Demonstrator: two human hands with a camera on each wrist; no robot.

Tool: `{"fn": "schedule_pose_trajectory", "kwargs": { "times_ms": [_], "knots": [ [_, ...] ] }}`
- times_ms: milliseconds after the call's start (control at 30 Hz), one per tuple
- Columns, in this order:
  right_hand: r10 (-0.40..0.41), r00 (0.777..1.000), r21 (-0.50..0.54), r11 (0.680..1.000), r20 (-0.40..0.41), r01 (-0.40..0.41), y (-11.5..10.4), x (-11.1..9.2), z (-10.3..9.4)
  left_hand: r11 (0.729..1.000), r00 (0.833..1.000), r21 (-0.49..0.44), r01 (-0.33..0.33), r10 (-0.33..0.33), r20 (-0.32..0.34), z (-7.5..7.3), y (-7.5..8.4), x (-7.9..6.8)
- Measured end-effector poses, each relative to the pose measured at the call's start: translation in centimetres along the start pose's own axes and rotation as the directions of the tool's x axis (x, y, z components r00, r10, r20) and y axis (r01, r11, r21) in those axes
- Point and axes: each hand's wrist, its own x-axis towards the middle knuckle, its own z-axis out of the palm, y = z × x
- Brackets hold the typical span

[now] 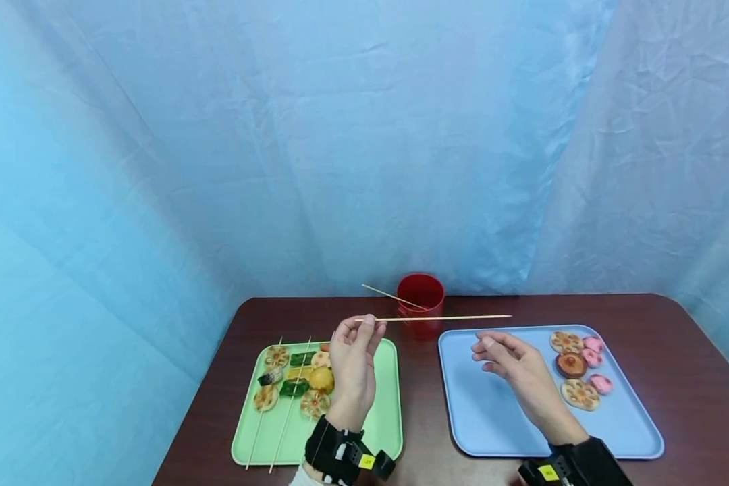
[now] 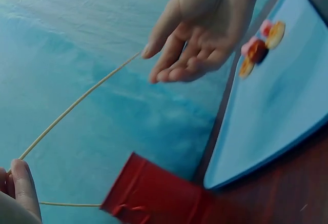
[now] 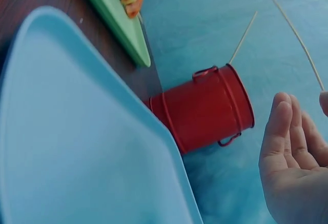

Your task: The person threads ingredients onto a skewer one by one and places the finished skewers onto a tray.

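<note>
My left hand (image 1: 354, 368) pinches one end of a thin wooden skewer (image 1: 449, 317) between thumb and fingers. The bare skewer lies level and points right, passing in front of a red bucket (image 1: 421, 331) in the head view. Over the blue tray (image 1: 470, 432) hangs my right hand (image 1: 516, 371), its fingers loosely bent and nothing in them. The skewer's far tip comes close to the right thumb in the left wrist view. A second skewer (image 1: 379, 291) leans out of the bucket toward the left.
The green tray (image 1: 370, 445) on the left bears two loaded skewers and further toy food pieces. Lotus root slices (image 1: 580, 395), a brown mushroom-like piece (image 1: 571, 365) and pink pieces (image 1: 600, 384) lie along the blue tray's right side. A blue curtain (image 1: 364, 148) hangs behind the dark table (image 1: 705, 405).
</note>
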Motion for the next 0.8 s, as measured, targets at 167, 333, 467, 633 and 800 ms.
{"fn": "schedule_pose_trajectory", "kwargs": {
  "times_ms": [167,333,467,633,800],
  "knots": [
    [0.0,0.999,0.066,0.998,-0.036,0.002,0.0,-0.2,0.6,0.994,0.994,-0.053,0.092,-0.094,-0.046,-0.7,-1.2,-0.5],
    [0.01,0.998,0.114,0.993,-0.069,-0.003,0.3,-0.3,0.7,0.988,0.987,-0.054,0.145,-0.148,-0.062,-1.5,-2.5,-1.1],
    [0.023,0.997,0.161,0.987,-0.076,-0.01,0.7,-0.3,0.6,0.985,0.982,-0.03,0.168,-0.17,-0.082,-1.9,-3.3,-1.5],
    [0.043,0.995,0.249,0.968,-0.089,-0.019,1.0,-0.1,0.5,0.982,0.979,0.004,0.189,-0.188,-0.082,-2.3,-4.1,-1.7],
    [0.023,0.992,0.238,0.971,-0.121,0.006,1.2,0.0,0.1,0.962,0.991,0.24,0.127,-0.131,0.002,-3.3,-4.7,-1.5]
  ]
}}
